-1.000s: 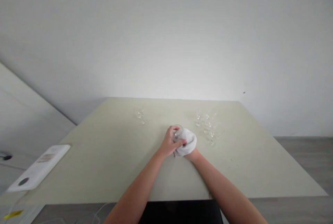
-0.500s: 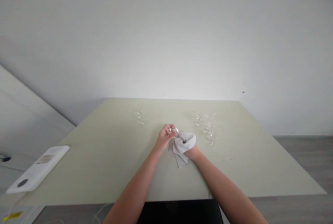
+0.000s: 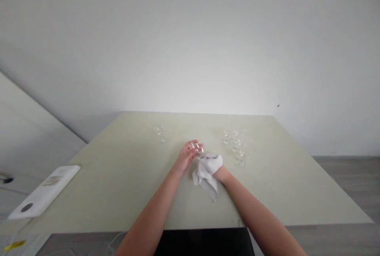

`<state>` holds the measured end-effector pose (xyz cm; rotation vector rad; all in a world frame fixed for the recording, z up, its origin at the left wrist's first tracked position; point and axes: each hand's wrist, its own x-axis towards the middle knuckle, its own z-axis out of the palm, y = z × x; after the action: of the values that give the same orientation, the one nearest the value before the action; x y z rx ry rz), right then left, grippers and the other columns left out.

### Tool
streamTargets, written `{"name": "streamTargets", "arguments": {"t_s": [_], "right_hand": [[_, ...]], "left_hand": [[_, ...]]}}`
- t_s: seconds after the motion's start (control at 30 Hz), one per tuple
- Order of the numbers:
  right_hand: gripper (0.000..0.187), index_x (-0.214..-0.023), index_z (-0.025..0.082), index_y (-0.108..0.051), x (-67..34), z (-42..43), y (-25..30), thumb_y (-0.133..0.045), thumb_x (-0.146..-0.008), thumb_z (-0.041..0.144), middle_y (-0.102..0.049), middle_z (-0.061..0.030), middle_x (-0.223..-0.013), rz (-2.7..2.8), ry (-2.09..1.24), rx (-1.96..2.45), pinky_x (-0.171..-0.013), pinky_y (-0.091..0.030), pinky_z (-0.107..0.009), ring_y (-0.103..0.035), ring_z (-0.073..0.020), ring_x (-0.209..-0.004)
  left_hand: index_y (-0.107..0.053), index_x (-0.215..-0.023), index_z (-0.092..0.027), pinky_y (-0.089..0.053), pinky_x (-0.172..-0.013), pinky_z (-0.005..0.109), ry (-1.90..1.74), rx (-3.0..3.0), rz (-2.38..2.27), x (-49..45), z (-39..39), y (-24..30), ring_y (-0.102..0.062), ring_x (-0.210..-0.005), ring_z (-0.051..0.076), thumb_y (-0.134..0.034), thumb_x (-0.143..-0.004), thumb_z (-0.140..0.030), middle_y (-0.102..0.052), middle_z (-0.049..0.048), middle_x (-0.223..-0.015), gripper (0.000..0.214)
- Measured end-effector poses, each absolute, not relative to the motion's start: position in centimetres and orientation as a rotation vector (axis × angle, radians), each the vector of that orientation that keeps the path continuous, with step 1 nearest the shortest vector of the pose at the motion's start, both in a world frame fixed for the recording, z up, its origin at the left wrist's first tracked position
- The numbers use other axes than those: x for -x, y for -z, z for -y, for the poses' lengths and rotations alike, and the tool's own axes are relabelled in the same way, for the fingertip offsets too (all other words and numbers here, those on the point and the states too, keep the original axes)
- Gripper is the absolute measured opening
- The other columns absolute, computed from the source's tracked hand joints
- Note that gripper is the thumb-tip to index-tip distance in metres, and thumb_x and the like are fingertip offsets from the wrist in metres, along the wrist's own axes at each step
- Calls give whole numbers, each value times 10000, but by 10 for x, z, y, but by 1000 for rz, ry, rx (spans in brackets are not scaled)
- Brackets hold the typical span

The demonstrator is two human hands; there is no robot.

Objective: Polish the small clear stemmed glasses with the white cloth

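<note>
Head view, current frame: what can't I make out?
Head view throughout:
Right hand: fingers covered by the white cloth.
Held glass: part hidden behind the left hand.
Clear glasses on the right: exact count lost, as they overlap.
White panel: markings too small and blurred to read.
Black object: cut off by the bottom edge.
</note>
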<state>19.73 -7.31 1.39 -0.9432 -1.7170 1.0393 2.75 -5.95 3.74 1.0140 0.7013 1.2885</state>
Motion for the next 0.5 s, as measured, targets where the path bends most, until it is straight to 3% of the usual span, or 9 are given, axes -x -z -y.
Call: {"name": "streamTargets", "arguments": {"t_s": [0.13,0.23,0.37,0.43,0.5], "right_hand": [[167,-748,210,-672,-196,72,-12,-623,-761,369,-708,-69,-794,1714,-1015,951,-736,-557,-366,-632,-222,-734],[230,-744,179,-661,-193,71,-8,-576,-814,381,-683,-61,-756,1707,-979,994,-723,-543,-358,-618,-199,-694],[183,-714,201,-666,-198,70,-1,-682,-724,383,-701,-70,-772,1615,-1082,1018,-783,-535,-374,-624,-217,-735],[220,-676,205,-657,-203,71,1,-712,-696,417,-695,-72,-732,1550,-1225,979,-721,-545,-367,-618,-219,-704],[317,-637,197,-637,-204,74,1,-660,-751,492,-666,-70,-655,1506,-1315,939,-612,-541,-349,-602,-211,-640]], "left_hand": [[-602,-1144,-188,-497,-822,329,-1286,-1016,-661,-28,59,-37,-665,-934,206,-802,-699,-526,-692,93,-1085,594],[-629,-1135,-166,-475,-747,266,-1309,-1115,-838,-29,56,-34,-639,-832,159,-870,-621,-475,-685,42,-947,647],[-639,-1155,-146,-475,-749,275,-1230,-1128,-855,-27,56,-33,-646,-826,169,-861,-639,-471,-698,57,-938,648],[-632,-1174,-156,-486,-794,307,-1218,-1088,-762,-26,59,-34,-667,-891,203,-850,-653,-487,-714,93,-1022,655],[-625,-1192,-162,-488,-831,333,-1222,-1082,-676,-25,62,-36,-674,-936,225,-833,-674,-505,-720,116,-1065,655]]}}
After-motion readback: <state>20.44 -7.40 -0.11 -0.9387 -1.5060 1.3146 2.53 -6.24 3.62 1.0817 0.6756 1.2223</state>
